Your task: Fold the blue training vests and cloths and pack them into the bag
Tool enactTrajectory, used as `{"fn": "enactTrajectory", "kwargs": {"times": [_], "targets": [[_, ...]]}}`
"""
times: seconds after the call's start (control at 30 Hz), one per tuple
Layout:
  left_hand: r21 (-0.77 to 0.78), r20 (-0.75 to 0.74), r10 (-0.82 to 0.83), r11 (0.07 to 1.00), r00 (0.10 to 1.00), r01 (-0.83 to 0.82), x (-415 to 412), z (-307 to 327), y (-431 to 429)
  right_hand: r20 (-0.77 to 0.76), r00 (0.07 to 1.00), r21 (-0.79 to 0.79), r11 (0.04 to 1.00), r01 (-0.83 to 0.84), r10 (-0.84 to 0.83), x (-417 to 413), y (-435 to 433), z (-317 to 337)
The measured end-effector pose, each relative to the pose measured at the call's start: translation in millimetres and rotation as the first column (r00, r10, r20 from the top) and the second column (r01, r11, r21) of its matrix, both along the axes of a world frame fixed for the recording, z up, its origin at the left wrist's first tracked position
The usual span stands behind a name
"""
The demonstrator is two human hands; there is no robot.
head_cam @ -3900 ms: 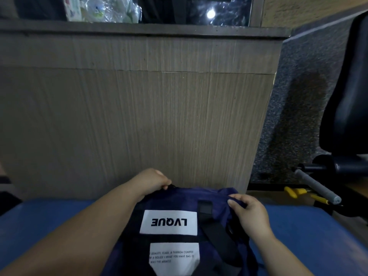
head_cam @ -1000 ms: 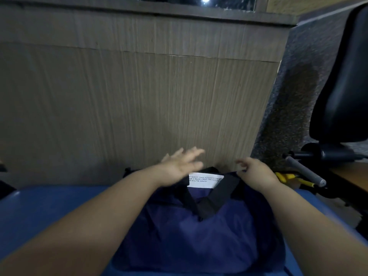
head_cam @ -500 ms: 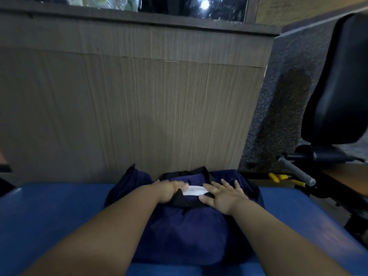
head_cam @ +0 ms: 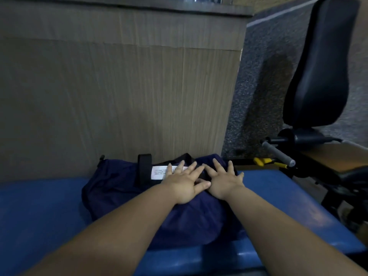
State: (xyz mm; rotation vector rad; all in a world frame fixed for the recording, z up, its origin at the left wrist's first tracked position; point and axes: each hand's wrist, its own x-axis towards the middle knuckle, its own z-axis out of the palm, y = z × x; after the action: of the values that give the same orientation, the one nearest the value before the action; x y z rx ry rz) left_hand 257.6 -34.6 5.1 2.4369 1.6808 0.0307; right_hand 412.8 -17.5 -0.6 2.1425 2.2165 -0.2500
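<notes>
So your left hand [head_cam: 184, 186] and right hand [head_cam: 224, 181] are both lying flat on top of the bag [head_cam: 123, 194], fingers straight and spread, thumbs nearly touching, gripping nothing, just pressing down on the fabric. The bag sits at the far edge of the blue bench [head_cam: 39, 216], right up against the wood panel wall [head_cam: 119, 96], closer to the bench's right side than its left. No vests or cloths are in view anywhere on the bench, so my guess is they're all inside and you're squashing the load flat at the very end of the job. A few things could bite you here. I can't see the zip or the opening from this angle, so I can't tell if it's closed; if it isn't, pushing hard on a puffy bag could squeeze the folded stuff out of shape or out the side. The black strap [head_cam: 144, 170] runs beside the white label [head_cam: 159, 172] and your left fingertips lie over the label's end, so webbing could get trapped if you close anything there. The fabric looks slippery on that smooth padding, so a lopsided push could slide the bag toward the right edge, where the yellow-handled tool [head_cam: 262, 161] and black chair [head_cam: 318, 66] are.
</notes>
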Motion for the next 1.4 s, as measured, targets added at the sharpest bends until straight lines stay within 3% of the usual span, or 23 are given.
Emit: {"fn": "enactTrajectory", "kwargs": {"times": [0.3,0.5,0.7,0.83,0.97,1.1,1.4], "targets": [[-0.002,0.014,-0.020,1.000,1.000,0.020,5,-34,107,-0.129,0.992,-0.042,0.999,0.001,-0.006,2,95,-26],[0.003,0.059,0.066,0.998,0.996,-0.066,-1,-50,112,-0.196,0.980,-0.016,0.999,-0.033,0.029,6,109,-46],[-0.027,-0.151,0.198,0.979,0.969,-0.204,-16,-33,101,-0.142,0.989,-0.035,0.999,-0.039,0.033,10,102,-41],[-0.186,-0.211,0.184,0.957,0.960,-0.224,-34,-27,82,-0.088,0.993,-0.079,0.993,-0.084,0.077,6,87,-32],[-0.293,-0.258,0.182,0.921,0.949,-0.257,-29,-19,84,-0.051,0.998,-0.159,0.987,-0.027,0.019,-2,70,-22],[-0.307,-0.395,0.143,0.910,0.907,-0.278,-7,-2,84,-0.040,0.999,-0.254,0.967,-0.008,-0.002,-1,52,-11],[-0.345,-0.480,0.096,0.894,0.872,-0.288,102,85,89,-0.031,0.998,-0.515,0.857,0.030,-0.054,64,38,65]]}}
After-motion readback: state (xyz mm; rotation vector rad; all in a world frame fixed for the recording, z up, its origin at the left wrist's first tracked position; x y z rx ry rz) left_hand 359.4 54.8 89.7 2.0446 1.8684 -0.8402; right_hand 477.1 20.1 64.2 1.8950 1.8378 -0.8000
